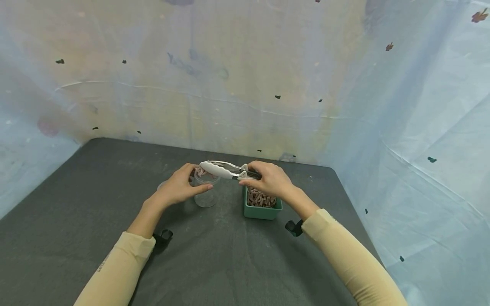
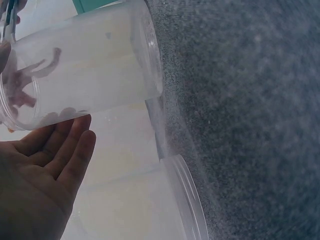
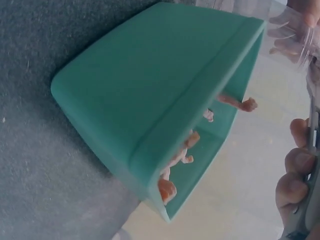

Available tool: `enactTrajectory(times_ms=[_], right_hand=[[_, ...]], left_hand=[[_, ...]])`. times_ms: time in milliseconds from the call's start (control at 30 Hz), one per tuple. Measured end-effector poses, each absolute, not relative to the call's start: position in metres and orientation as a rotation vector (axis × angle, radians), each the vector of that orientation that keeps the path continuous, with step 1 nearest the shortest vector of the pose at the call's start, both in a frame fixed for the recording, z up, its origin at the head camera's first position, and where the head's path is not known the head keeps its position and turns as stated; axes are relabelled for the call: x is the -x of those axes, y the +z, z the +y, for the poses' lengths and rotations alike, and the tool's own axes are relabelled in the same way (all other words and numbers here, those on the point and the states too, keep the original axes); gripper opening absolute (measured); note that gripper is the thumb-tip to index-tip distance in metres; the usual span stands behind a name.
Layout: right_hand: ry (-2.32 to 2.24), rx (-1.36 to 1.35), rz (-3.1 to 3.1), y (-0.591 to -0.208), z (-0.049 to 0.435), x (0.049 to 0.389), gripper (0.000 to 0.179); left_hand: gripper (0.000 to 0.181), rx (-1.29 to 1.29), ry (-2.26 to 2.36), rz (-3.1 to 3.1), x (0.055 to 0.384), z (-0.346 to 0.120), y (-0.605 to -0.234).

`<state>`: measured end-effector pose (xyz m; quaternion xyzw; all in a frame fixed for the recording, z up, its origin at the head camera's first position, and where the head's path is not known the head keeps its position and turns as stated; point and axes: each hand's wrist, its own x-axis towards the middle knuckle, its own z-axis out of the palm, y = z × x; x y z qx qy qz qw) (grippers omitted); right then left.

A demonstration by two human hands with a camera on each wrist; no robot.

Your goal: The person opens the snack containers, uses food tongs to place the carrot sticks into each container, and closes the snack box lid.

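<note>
My left hand grips a clear plastic jar near its rim, thumb on the near side. The jar stands upright on the dark table. Several pinkish-brown strips are at its mouth, seen through the wall in the left wrist view. My right hand holds metal tongs with white scalloped tips, which lie over the jar's mouth. Whether the tips pinch a strip is hard to tell. Below the right hand, a green rectangular tub holds many short brownish strips.
Another clear plastic piece with a round rim stands beside the jar, mostly hidden behind the left hand in the head view. A dark grey cloth covers the table. Pale plastic sheeting hangs behind and on both sides.
</note>
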<state>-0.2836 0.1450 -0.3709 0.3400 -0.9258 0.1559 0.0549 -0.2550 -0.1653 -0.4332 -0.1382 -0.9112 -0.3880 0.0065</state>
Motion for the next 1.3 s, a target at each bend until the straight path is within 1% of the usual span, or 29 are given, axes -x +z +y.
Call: enactTrajectory(times_ms=[133,267,400,467,533,900,1000,1300], right_hand=[[0.393,-1.033,-2.827,-0.367,0.144,0.286,0.052],[0.313,-1.051,-2.833,-0.360,0.142,0.286,0.048],[0.244,-1.063,-2.847,-0.353,0.138,0.287,0.055],[0.217,-1.064,-2.847,-0.353,0.137,0.287,0.061],[0.212,-1.061,-2.846,-0.355,0.137,0.287,0.063],[0.230,-1.045,-2.831,-0.360,0.140,0.284,0.064],[0.255,-1.036,-2.831,-0.361,0.142,0.283,0.062],[0.420,-0.983,-2.797,-0.363,0.167,0.279,0.059]], left_hand=[[0.087,0.430,-1.198,-2.861,0.256,-0.165,-0.434],[0.087,0.428,-1.201,-2.863,0.257,-0.165,-0.435],[0.086,0.417,-1.197,-2.864,0.258,-0.167,-0.435],[0.087,0.409,-1.191,-2.867,0.258,-0.168,-0.436],[0.089,0.405,-1.188,-2.867,0.258,-0.168,-0.437],[0.090,0.417,-1.188,-2.865,0.257,-0.168,-0.438],[0.090,0.416,-1.181,-2.867,0.257,-0.168,-0.437],[0.087,0.434,-1.167,-2.853,0.257,-0.169,-0.439]])
